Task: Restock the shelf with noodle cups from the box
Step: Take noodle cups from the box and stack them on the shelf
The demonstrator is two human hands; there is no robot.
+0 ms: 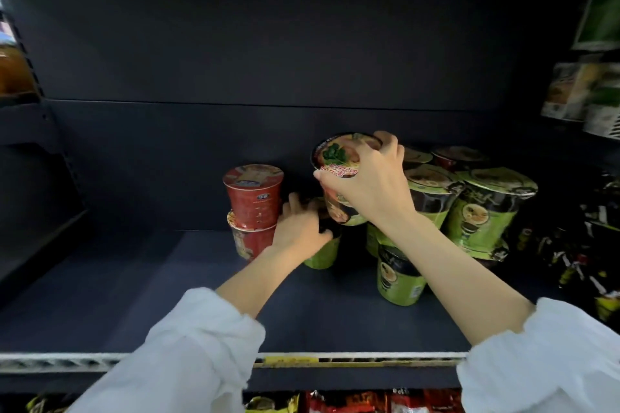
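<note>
My right hand (370,183) grips a green-and-black noodle cup (339,157) from above by its lid and holds it tilted over a second green cup (322,251) that stands on the dark shelf (134,295). My left hand (298,226) curls round the side of that lower cup. Left of it two red noodle cups (253,198) stand stacked one on the other. To the right, several green noodle cups (483,208) are stacked in two layers. The box is not in view.
A white price rail (352,361) runs along the shelf's front edge. Dark packets (590,245) fill the shelf's right end. Red and yellow packets (369,401) lie on the shelf below. Boxed goods (583,90) sit higher up on the right.
</note>
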